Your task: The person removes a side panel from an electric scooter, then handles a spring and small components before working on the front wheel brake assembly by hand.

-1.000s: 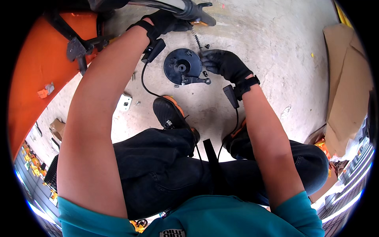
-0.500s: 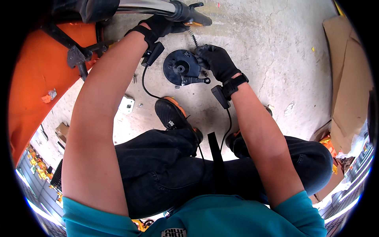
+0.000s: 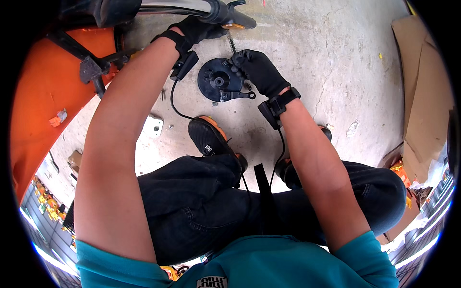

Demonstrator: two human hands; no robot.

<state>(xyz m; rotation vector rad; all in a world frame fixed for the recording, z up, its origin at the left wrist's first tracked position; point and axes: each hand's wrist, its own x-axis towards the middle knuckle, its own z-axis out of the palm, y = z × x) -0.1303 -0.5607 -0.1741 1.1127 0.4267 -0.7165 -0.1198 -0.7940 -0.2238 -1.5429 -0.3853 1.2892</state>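
Note:
A black fork leg (image 3: 225,13) with a chrome tube crosses the top of the view. My left hand (image 3: 199,30), in a black glove, is closed against the underside of its end; the fingers are partly hidden. In its black glove, my right hand (image 3: 254,69) pinches the lower end of a thin rod with a spring round it (image 3: 231,44). The rod's upper end reaches the fork leg beside my left fingertips. Directly below, a round black brake plate (image 3: 209,82) with a lever arm lies on the floor, its right edge partly behind my right fingers.
An orange panel (image 3: 36,110) with a black bracket (image 3: 91,69) stands at the left. Small hardware and a white metal plate (image 3: 153,126) lie on the concrete floor (image 3: 345,72). Cardboard (image 3: 422,96) leans at the right. My shoe (image 3: 209,134) is close below the brake plate.
My right hand has shifted slightly up and left with the rod, which now stands a little more upright. My left hand stays at the fork leg; the whole view has shifted slightly.

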